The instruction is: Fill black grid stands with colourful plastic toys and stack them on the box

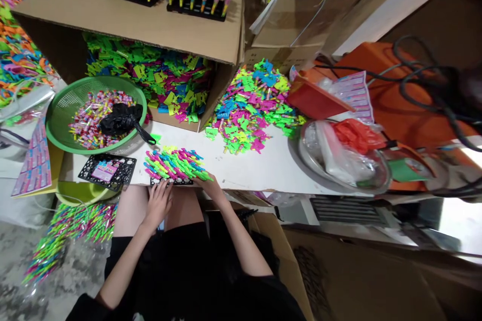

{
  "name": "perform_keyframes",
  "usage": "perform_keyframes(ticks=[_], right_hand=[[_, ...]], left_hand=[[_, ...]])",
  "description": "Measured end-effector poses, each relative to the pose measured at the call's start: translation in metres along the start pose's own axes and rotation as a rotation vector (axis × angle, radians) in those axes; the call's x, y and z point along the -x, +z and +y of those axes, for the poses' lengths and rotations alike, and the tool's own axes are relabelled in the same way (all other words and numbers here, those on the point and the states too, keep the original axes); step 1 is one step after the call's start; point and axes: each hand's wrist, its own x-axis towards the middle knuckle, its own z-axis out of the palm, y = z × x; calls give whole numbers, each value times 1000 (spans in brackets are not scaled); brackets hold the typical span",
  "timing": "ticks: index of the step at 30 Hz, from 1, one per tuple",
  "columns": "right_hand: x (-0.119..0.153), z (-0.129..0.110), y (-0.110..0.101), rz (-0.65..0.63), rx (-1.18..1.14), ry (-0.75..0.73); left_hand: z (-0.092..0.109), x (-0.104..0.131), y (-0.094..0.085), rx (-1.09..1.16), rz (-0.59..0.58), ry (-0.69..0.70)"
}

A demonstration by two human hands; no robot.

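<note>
At the table's front edge stands a black plastic rack (181,181) filled with slanted rows of pink, green, yellow and blue toy sticks (176,163). My left hand (160,199) grips the rack's front edge, its fingers bent over the rim. Against the right end of the rack rests my right hand (211,188), beside the green toy sticks; its fingertips are hidden behind them. Left of the rack lies another black holed rack (126,169) with a printed pink card (106,171) on it.
A green basket (56,135) holds small candy tubes (90,120) and a black bag (119,119). Loose toys (248,115) are heaped beside an open carton (229,50), with filled racks (198,10) on top. A metal bowl (384,180) with plastic bags stands right.
</note>
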Motion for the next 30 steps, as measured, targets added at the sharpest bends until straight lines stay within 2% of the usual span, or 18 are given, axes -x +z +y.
perform_keyframes(ticks=[5, 17, 23, 30], right_hand=[[-1, 1, -2, -58, 41, -41], [-3, -5, 2, -77, 171, 14], [2, -5, 13, 10, 290, 95], [3, -3, 15, 33, 217, 59]], left_hand=[[-1, 1, 2, 22, 2, -1], [-3, 2, 4, -9, 14, 21], [-2, 3, 4, 10, 18, 13], [0, 2, 4, 31, 17, 3]])
